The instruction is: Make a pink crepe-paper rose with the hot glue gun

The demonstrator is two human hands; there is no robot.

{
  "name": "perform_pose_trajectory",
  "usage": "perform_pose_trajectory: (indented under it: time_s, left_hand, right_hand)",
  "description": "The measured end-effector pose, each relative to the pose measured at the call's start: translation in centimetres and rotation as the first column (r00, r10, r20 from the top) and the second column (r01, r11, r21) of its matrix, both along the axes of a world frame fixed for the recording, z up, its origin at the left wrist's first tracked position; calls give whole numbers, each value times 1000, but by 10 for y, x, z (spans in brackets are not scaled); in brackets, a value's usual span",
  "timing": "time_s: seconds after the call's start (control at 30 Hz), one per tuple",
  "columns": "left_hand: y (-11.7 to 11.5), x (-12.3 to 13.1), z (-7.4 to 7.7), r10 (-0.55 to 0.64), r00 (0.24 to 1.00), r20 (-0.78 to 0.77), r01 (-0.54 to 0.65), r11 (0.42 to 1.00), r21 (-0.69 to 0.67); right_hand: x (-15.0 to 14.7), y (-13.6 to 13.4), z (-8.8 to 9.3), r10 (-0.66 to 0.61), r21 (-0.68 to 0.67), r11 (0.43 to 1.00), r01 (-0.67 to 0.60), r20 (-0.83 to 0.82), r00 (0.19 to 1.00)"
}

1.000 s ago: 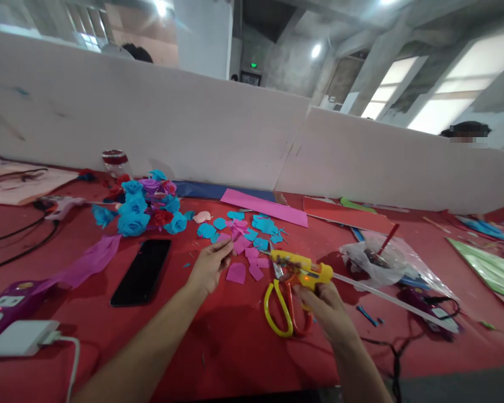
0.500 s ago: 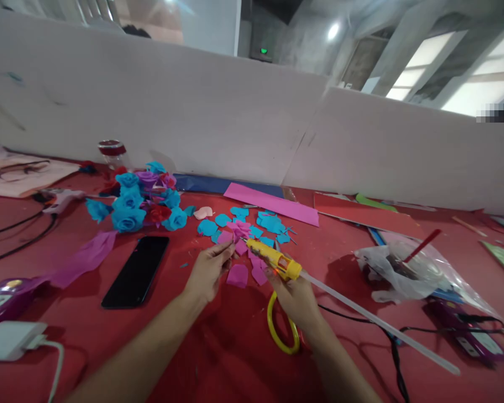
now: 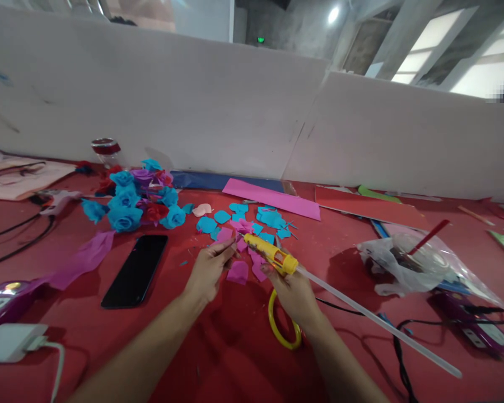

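Note:
My left hand (image 3: 206,272) is closed in a pinch, its fingertips on what looks like a small pink paper flower (image 3: 243,225); the exact grip is partly hidden. My right hand (image 3: 294,291) is wrapped round a yellow hot glue gun (image 3: 271,253), whose nozzle points left at my left fingertips. A long translucent glue stick (image 3: 378,320) sticks out of the gun's back end. Pink paper petals (image 3: 237,272) lie just below the nozzle, and blue paper petals (image 3: 271,216) lie beyond. Yellow-handled scissors (image 3: 292,340) rest under my right wrist, their blades mostly hidden.
A bunch of blue, red and purple paper flowers (image 3: 126,215) stands at left behind a black phone (image 3: 135,271). A pink paper strip (image 3: 273,200) lies at the back. At right are a plastic-bagged cup (image 3: 407,260), a purple power strip (image 3: 472,324) and black cables. A white partition (image 3: 172,106) borders the table.
The glue gun's nozzle has shifted slightly left and up, closer to my left fingertips. The pink flower has moved a little to the right. Both hands keep their grip; the camera view has tilted slightly.

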State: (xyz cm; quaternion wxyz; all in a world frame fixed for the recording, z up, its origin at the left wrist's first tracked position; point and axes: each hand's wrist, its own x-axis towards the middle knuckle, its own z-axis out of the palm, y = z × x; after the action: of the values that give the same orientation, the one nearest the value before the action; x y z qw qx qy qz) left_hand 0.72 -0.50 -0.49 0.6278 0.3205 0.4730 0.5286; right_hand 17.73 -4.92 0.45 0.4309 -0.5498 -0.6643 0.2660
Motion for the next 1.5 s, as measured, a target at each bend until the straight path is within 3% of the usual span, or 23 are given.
perform_pose_trajectory:
  time_s: [0.53, 1.13, 1.5]
  left_hand:
    - [0, -1, -2, 1, 1000, 15, -1, 1000, -20]
    - [-2, -2, 3, 6, 1000, 16, -6, 1000, -14]
    - [-3, -1, 5, -7, 999, 51, 8, 1000, -25]
  right_hand:
    - [-2, 0, 4, 0, -6, 1000, 0, -3, 1000]
    - [-2, -3, 3, -104, 6, 995, 104, 101, 989]
    - [-3, -4, -3, -94, 53, 995, 87, 165, 982]
